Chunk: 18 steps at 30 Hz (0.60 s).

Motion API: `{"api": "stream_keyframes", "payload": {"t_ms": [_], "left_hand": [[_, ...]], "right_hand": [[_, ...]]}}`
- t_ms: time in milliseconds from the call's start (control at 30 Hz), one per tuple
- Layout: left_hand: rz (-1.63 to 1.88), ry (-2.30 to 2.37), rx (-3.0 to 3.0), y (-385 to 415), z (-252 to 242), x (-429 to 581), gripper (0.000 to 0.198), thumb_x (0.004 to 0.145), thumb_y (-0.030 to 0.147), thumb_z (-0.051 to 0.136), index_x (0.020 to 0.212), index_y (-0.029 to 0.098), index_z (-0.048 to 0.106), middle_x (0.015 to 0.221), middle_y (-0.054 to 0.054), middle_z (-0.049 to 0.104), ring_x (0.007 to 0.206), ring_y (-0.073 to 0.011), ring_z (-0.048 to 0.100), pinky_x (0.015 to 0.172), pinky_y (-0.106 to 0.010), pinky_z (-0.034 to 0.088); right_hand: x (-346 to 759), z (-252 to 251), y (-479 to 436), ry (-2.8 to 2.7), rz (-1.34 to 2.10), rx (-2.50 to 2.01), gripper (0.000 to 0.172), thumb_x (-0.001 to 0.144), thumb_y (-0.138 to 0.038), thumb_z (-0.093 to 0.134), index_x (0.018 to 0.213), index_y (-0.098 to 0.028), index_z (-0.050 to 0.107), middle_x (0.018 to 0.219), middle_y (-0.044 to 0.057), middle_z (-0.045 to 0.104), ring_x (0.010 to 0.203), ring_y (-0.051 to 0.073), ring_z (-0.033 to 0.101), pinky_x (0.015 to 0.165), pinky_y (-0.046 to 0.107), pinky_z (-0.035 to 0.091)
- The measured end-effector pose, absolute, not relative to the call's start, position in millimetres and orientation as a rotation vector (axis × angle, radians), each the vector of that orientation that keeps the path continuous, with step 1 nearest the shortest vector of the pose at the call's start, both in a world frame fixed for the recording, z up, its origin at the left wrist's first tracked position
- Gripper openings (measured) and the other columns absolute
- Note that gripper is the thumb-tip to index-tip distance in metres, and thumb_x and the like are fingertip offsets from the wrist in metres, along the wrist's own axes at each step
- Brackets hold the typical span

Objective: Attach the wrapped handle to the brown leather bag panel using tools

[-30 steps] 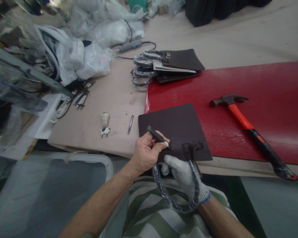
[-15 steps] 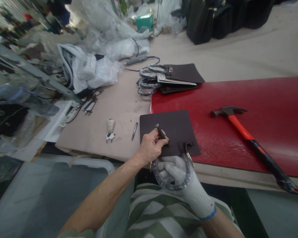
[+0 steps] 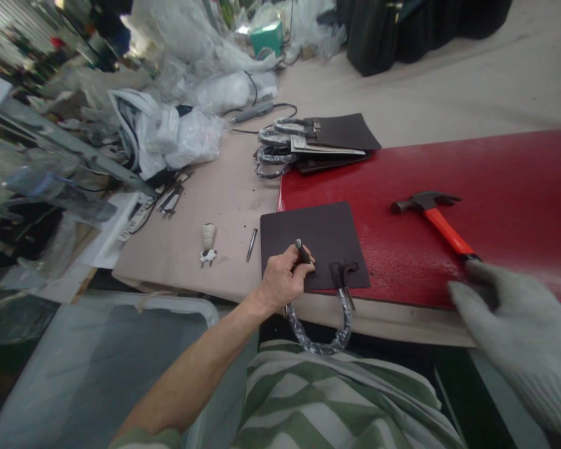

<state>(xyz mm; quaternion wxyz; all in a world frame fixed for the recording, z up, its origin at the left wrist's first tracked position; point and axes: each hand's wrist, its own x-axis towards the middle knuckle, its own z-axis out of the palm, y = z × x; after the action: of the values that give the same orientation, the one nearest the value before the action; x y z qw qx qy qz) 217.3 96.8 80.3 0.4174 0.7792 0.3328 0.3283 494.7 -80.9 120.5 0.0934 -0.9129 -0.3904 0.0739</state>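
Observation:
My bare left hand (image 3: 284, 279) pinches a short metal punch (image 3: 301, 248), holding it tilted over a dark brown leather panel (image 3: 303, 221). The punch's lower tip is hidden by my fingers. A ring-shaped handle wrapped in clear plastic (image 3: 345, 321) is joined to the panel by a dark tab (image 3: 345, 269) and hangs over the table edge. On the right, my gloved right hand (image 3: 514, 318) is around the black grip of a claw hammer (image 3: 444, 231), thumb on the near side, fingers over the top. The hammer lies on the red board (image 3: 378, 181).
Left of the panel lie a thin metal rod (image 3: 252, 244) and a two-pronged tool with a wrapped handle (image 3: 208, 243). Behind it are stacked panels with wrapped handles (image 3: 341, 132). Plastic bags (image 3: 196, 134) crowd the back left; black bags (image 3: 374, 37) stand behind. A grey bin (image 3: 168, 299) sits below.
My right hand has left the wrapped handle and moved right to the hammer's grip. The left hand keeps the punch on the panel. The view has shifted slightly.

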Motion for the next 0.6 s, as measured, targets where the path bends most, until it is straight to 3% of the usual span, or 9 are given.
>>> {"api": "stream_keyframes", "payload": {"t_ms": [100,200,267,333,433,500,600], "left_hand": [[0.844,0.825,2.013,96.0,78.6,217.7,0.009,0.089,0.017,0.063,0.097,0.020,0.065,0.092,-0.005,0.079,0.083,-0.0181,0.077,0.080,-0.028,0.061],[0.837,0.827,2.048,95.8,77.5,217.6,0.009,0.089,0.018,0.063,0.098,0.021,0.065,0.093,-0.005,0.078,0.084,-0.0182,0.076,0.082,-0.029,0.061],[0.835,0.812,2.076,96.1,77.3,217.5,0.009,0.089,0.019,0.062,0.098,0.021,0.064,0.092,-0.005,0.078,0.084,-0.0182,0.076,0.082,-0.029,0.060],[0.842,0.792,2.117,96.5,76.5,217.5,0.008,0.090,0.019,0.061,0.098,0.021,0.063,0.092,-0.005,0.078,0.083,-0.0184,0.076,0.081,-0.029,0.060],[0.867,0.753,2.173,96.2,72.6,217.4,0.009,0.090,0.018,0.061,0.099,0.020,0.062,0.092,-0.006,0.078,0.083,-0.0198,0.076,0.079,-0.030,0.060],[0.873,0.736,2.202,95.4,68.4,217.6,0.010,0.090,0.018,0.061,0.100,0.020,0.062,0.092,-0.007,0.078,0.082,-0.0210,0.077,0.077,-0.030,0.060],[0.867,0.744,2.219,94.7,62.5,218.9,0.012,0.090,0.018,0.060,0.101,0.021,0.062,0.091,-0.007,0.077,0.082,-0.0218,0.077,0.076,-0.031,0.060]], "right_hand": [[511.6,121.7,-65.5,-1.360,-0.088,-2.920,0.067,0.101,-0.057,0.031,0.138,-0.009,0.058,0.135,0.030,0.057,0.112,0.047,0.057,0.076,0.051,0.043],[523.9,122.5,-51.9,-1.403,0.026,-3.068,0.063,0.106,-0.049,0.023,0.131,-0.006,0.061,0.116,0.031,0.061,0.096,0.042,0.061,0.068,0.045,0.040],[531.9,126.5,-45.5,-1.359,0.281,-3.079,0.051,0.104,-0.044,0.034,0.117,-0.007,0.066,0.100,0.027,0.066,0.078,0.034,0.062,0.063,0.041,0.039],[536.0,133.4,-41.9,-1.122,0.586,-2.918,0.034,0.097,-0.040,0.052,0.099,-0.011,0.070,0.084,0.018,0.068,0.062,0.026,0.057,0.057,0.038,0.039],[527.3,147.3,-42.0,-0.684,0.953,-2.426,0.023,0.091,-0.035,0.053,0.081,-0.020,0.067,0.069,0.007,0.064,0.053,0.019,0.053,0.053,0.033,0.041],[512.0,157.8,-44.4,-0.401,1.151,-2.056,0.023,0.090,-0.034,0.051,0.079,-0.021,0.067,0.065,0.004,0.059,0.049,0.016,0.048,0.047,0.030,0.039],[484.8,175.4,-49.1,-0.152,1.296,-1.715,0.021,0.085,-0.043,0.066,0.083,-0.022,0.066,0.062,0.001,0.047,0.044,0.013,0.038,0.040,0.025,0.028]]}}
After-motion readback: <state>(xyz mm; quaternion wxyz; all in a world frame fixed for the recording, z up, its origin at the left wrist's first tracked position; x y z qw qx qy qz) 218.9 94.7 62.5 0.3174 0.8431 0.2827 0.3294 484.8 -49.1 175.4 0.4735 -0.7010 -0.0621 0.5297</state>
